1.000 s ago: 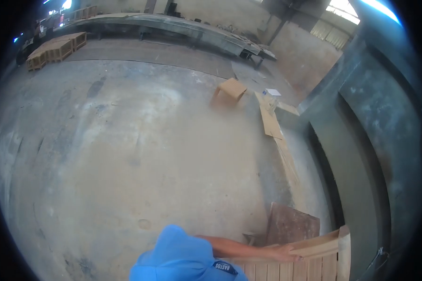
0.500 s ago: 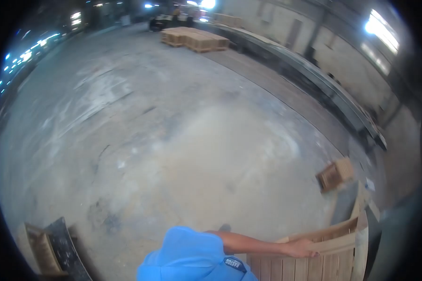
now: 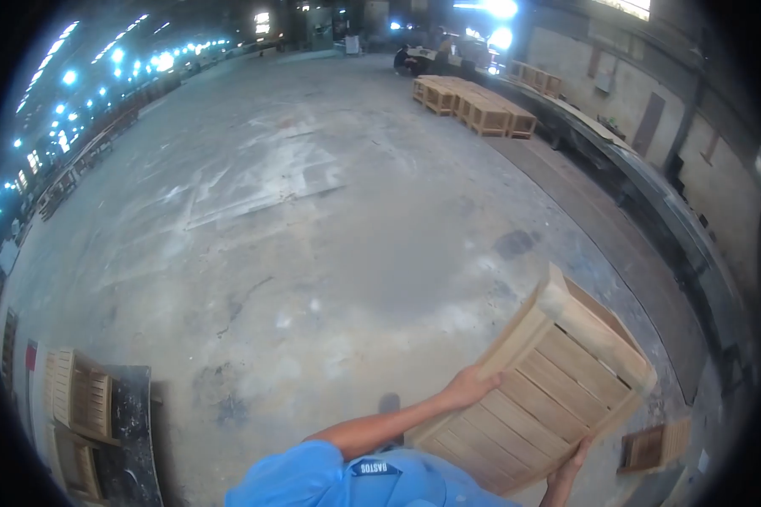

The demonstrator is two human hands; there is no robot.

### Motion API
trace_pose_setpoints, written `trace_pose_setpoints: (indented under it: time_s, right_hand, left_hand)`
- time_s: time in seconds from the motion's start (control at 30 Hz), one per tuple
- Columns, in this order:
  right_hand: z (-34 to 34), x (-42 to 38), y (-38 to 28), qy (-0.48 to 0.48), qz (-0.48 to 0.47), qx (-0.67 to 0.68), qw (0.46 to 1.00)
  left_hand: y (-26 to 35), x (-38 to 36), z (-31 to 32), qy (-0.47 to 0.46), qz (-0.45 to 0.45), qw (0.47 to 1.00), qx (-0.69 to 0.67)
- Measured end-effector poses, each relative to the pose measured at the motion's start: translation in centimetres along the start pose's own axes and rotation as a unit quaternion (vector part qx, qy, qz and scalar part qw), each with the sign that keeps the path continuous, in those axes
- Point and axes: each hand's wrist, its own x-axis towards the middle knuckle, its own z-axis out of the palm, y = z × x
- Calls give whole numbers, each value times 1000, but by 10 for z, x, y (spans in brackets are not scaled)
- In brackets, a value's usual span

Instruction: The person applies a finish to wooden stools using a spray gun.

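Observation:
A box-like slatted wooden frame is tilted up in front of me, with slats across its face and thicker rails around the edges. My left hand grips its left long rail, fingers closed over the edge. Against the lower right rail, my right hand is closed, partly hidden by the wood. A smaller slatted wooden crate sits on the floor just to the right of the held frame.
At the left, slatted wooden pieces stand beside a dark, paint-spotted board. A group of wooden crates stands far ahead. Along the right wall runs a long conveyor-like bench. People are at the far end.
The slatted frame has come up and further into view, now held in both hands. My right hand has come into view. The camera has turned left.

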Motion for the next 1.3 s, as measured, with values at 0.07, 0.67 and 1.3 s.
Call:
trace_pose_setpoints:
  time_s: [0.07, 0.67, 1.3]
  right_hand:
    - [58, 58, 7, -15, -14, -3, 1000]
    - [372, 562, 45, -60, 8, 76, 995]
    - [593, 895, 42, 184, 17, 51, 981]
  left_hand:
    - [8, 46, -49, 29, -10, 1000, 3]
    - [23, 545, -292, 109, 36, 993, 28]
    - [57, 1063, -444, -129, -10, 990, 49]
